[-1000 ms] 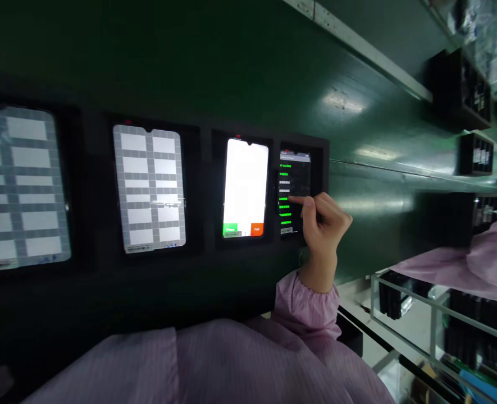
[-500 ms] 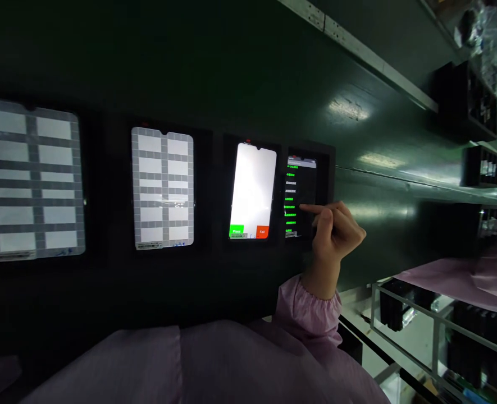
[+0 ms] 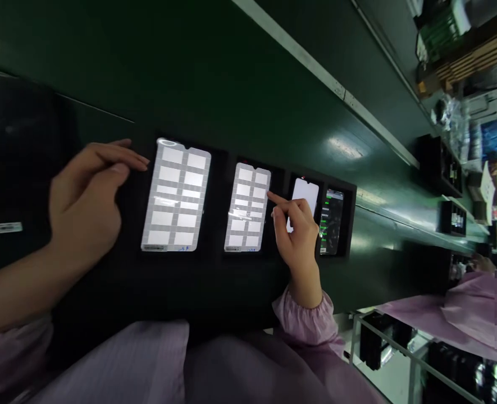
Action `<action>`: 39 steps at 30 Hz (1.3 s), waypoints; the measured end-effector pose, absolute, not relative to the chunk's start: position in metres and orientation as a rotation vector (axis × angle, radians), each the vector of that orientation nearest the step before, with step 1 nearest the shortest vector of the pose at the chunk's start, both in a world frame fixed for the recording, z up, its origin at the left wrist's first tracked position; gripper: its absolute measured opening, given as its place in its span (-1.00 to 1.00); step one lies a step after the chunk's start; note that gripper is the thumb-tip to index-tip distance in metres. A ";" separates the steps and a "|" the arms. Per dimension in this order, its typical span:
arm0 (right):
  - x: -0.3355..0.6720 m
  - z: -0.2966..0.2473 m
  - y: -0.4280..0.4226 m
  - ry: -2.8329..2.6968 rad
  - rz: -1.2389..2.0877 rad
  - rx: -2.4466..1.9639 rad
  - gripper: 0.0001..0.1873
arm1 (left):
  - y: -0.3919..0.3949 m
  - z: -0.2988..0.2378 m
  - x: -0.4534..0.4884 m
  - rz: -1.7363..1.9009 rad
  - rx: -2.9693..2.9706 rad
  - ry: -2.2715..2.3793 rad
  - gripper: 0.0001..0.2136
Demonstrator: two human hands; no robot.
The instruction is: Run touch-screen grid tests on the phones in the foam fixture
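Several smartphones lie in a row in black holders [image 3: 218, 264] on a dark green surface. Two show a grey-and-white grid: one [image 3: 176, 196] and another [image 3: 247, 207]. A third phone [image 3: 305, 193] has a white screen, and a fourth [image 3: 331, 221] shows green text on black. My right hand [image 3: 296, 235] covers part of the white-screened phone, its extended index fingertip at the right edge of the second grid phone. My left hand [image 3: 88, 193] holds nothing, its fingertips just left of the first grid phone and apart from it.
A pale metal strip [image 3: 315, 78] runs along the green surface. Black boxes stand on shelves [image 3: 452, 219] at right. A co-worker's pink sleeve [image 3: 446, 317] reaches in at lower right, above a metal-framed rack [image 3: 383, 342] holding black items.
The view has swung, shifting the phone row right. My right hand has moved left from the green-text phone to the second grid phone. My left hand has come into view.
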State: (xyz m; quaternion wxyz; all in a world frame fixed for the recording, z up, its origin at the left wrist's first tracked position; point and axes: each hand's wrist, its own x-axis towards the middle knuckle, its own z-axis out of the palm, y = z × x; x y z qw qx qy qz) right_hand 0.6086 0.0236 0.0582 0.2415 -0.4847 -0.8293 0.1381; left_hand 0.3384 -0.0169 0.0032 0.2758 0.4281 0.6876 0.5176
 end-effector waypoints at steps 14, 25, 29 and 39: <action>0.566 0.049 0.058 -2.473 0.213 -1.243 -0.70 | -0.023 0.003 0.321 1.400 1.016 1.695 -0.79; 0.554 0.046 0.055 -2.572 0.293 -1.166 -0.71 | -0.021 0.006 0.320 1.382 1.040 1.697 -0.78; 0.561 0.050 0.041 -2.613 0.284 -1.085 -0.72 | -0.020 0.006 0.322 1.387 1.034 1.707 -0.78; 0.582 0.057 -0.005 -2.688 0.317 -0.860 -0.73 | -0.023 0.007 0.323 1.362 1.019 1.739 -0.79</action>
